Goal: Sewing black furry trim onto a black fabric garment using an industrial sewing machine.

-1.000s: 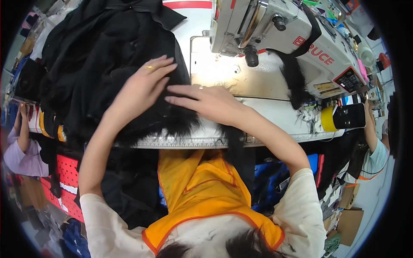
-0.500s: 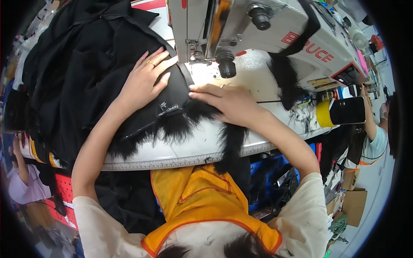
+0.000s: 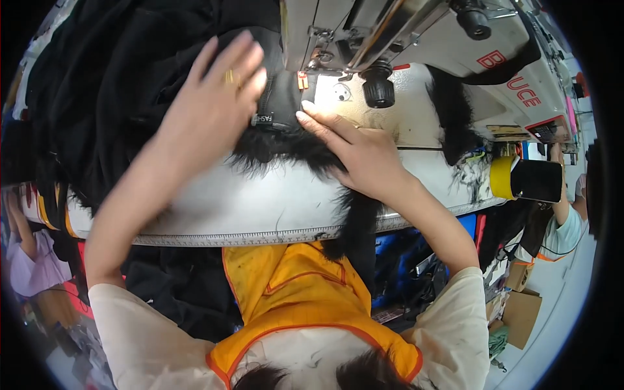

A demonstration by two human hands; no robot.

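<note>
A black garment [image 3: 130, 84] with a fluffy black fur trim [image 3: 279, 148] is spread over the white sewing table, its flat edge under the needle area of a white sewing machine [image 3: 481, 29]. My left hand [image 3: 211, 107], blurred and wearing a ring, is over the garment left of the needle, fingers stretched and apart. Close to the presser foot, my right hand [image 3: 367, 153] has its fingertips on the garment's edge, the fur passing under its palm and thumb. A small dark label [image 3: 263, 119] shows beside the left fingers. An orange-red piece [image 3: 303, 80] sits at the presser foot.
A ruler strip [image 3: 260, 239] runs along the table's front edge. Black fur hangs over that edge and beside the machine. A yellow-banded black object [image 3: 520, 179] stands at the right. Other people's arms show at the far left and far right.
The garment's labelled edge has moved away from me toward the needle. My left hand has shifted up with fingers spreading and is now blurred; my right hand has moved slightly right with the edge.
</note>
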